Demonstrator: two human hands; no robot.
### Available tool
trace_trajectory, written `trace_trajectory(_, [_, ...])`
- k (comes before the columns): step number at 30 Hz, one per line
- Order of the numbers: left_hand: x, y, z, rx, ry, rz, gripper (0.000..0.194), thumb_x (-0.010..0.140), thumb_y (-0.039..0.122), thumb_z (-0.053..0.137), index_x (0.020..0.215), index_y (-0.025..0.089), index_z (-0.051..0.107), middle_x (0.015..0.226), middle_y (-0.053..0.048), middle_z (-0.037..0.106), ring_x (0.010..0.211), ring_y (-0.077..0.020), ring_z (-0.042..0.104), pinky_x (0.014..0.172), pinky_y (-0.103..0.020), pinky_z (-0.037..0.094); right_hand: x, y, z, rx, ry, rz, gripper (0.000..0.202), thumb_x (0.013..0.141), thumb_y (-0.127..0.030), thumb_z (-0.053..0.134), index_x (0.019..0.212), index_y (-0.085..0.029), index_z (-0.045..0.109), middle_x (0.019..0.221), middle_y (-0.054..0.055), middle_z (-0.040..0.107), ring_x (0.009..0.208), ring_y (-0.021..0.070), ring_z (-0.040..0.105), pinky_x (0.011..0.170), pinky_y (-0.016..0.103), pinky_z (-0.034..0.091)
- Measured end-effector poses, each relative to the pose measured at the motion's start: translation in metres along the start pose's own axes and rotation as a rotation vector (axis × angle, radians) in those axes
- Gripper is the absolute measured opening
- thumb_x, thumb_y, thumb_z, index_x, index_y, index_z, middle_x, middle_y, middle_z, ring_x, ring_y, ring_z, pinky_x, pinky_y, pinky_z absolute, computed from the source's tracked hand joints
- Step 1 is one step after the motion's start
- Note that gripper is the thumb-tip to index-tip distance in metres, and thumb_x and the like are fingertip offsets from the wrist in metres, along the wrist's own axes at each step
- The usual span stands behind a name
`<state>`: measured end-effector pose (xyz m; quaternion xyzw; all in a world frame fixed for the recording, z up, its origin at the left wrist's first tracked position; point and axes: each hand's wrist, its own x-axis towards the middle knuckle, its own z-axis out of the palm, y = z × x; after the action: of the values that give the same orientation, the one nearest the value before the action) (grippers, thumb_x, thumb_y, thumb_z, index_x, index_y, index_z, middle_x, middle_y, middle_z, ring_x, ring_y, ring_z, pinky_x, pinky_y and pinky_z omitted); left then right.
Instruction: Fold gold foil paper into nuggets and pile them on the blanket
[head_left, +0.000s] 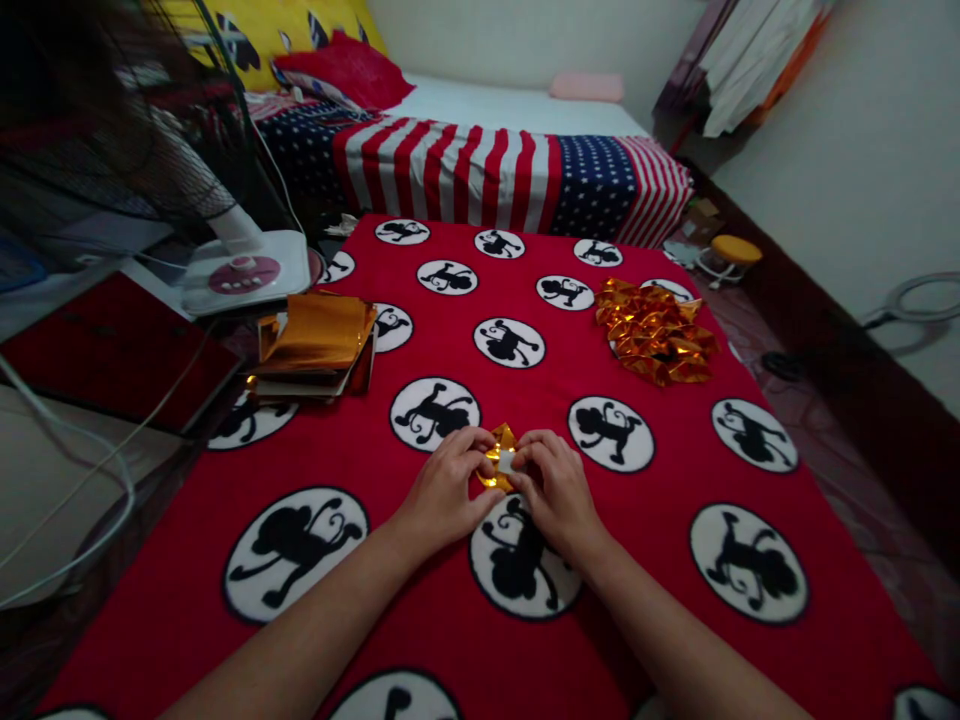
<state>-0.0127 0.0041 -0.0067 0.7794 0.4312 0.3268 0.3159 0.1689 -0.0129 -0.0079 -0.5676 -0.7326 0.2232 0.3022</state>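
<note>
A small piece of shiny gold foil paper (504, 437), partly folded and with a pale patch showing in its middle, lies on the red cloth between my hands. My left hand (448, 482) pinches its left edge, thumb low and fingers above. On the opposite side, my right hand (559, 490) grips the right edge with thumb and fingertips. Farther left sits a stack of flat gold foil sheets (319, 335). Toward the back right is a pile of folded gold foil pieces (656, 330).
The red cloth (540, 385) with monkey circles covers the surface. At the left stand a fan base (251, 265) and a dark red panel (112, 345) with loose cables. Behind is a bed with a flag-patterned cover (480, 170); a yellow stool (735, 250) stands right.
</note>
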Motion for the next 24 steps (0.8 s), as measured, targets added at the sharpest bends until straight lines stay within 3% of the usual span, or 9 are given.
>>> trace_trajectory(5, [0.0,0.0,0.0,-0.003,0.003,0.001,0.018,0.067,0.011,0.073,0.075,0.018,0.06,0.111,-0.007,0.059,0.107,-0.0226,0.056,0.095,-0.041,0.047,0.002,-0.003,-0.001,0.002,0.004,0.0,0.014,0.083,-0.007,0.053,0.082,-0.021,0.056,0.099,0.004,0.059,0.095,0.0213,0.053,0.083,0.036,0.037])
trace_trajectory(10, [0.0,0.0,0.0,-0.006,0.009,0.016,0.013,0.071,0.012,0.07,0.075,0.018,0.06,0.11,-0.007,0.059,0.106,-0.022,0.057,0.093,-0.04,0.047,0.003,-0.008,0.003,-0.09,0.034,0.018,0.01,0.081,-0.022,0.065,0.082,-0.021,0.054,0.099,0.005,0.059,0.095,0.0228,0.053,0.082,0.037,0.037])
trace_trajectory(18, [0.0,0.0,0.0,-0.008,0.016,0.017,0.013,0.071,0.011,0.07,0.076,0.019,0.06,0.11,-0.007,0.059,0.107,-0.0225,0.057,0.095,-0.041,0.047,0.011,-0.008,0.005,-0.184,0.043,0.02,0.016,0.08,-0.025,0.068,0.076,-0.021,0.053,0.089,0.003,0.059,0.087,0.021,0.053,0.076,0.034,0.035])
trace_trajectory(24, [0.0,-0.001,0.001,-0.007,0.008,0.019,0.017,0.069,0.01,0.071,0.077,0.019,0.059,0.11,-0.007,0.059,0.107,-0.0228,0.056,0.096,-0.041,0.047,0.012,-0.007,0.004,-0.157,0.085,0.064,0.022,0.077,-0.029,0.071,0.091,-0.021,0.056,0.094,0.004,0.059,0.087,0.0213,0.055,0.072,0.032,0.038])
